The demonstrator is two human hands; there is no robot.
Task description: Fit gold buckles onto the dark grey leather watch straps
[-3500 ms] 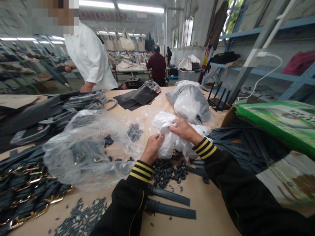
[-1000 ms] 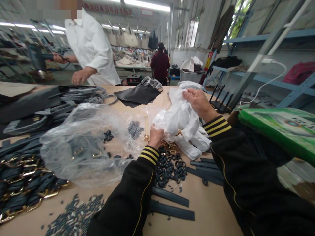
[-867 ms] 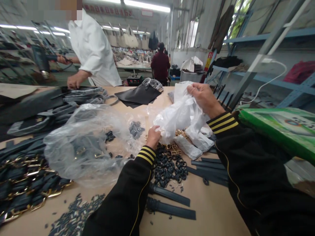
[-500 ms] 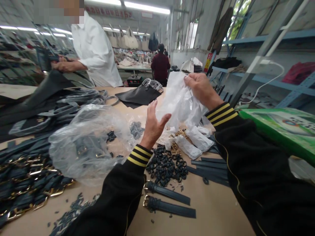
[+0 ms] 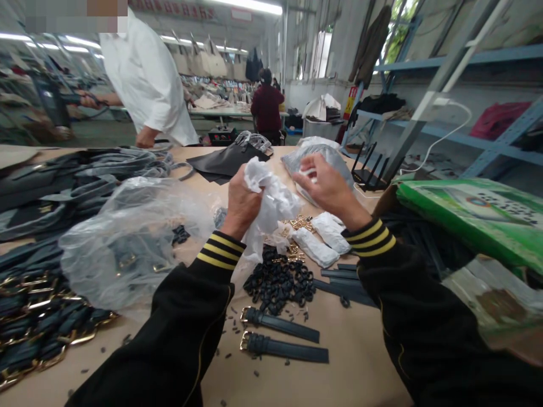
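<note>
My left hand (image 5: 244,200) is closed round a crumpled white plastic bag (image 5: 275,198), which bulges above the fist and hangs down to the right. Just right of it, my right hand (image 5: 324,183) is raised with curled fingers; a bit of white shows between them, too small to name. Below the hands lie a heap of small black loops (image 5: 278,282), gold metal fittings (image 5: 301,223) and white wrapped packets (image 5: 318,246). Nearer me, two short black buckle straps (image 5: 284,345) lie side by side.
A clear plastic bag (image 5: 119,254) and gold-trimmed black pieces (image 5: 38,316) lie left. Behind my right hand sit a grey bag (image 5: 292,161) and a black router (image 5: 371,169). A green box (image 5: 475,215) stands right. A person in white (image 5: 148,79) is across the table.
The white bag, earlier spread out from my right hand, is now bunched in my left fist. My right hand has come lower and left. The person in white has lowered one hand to the table.
</note>
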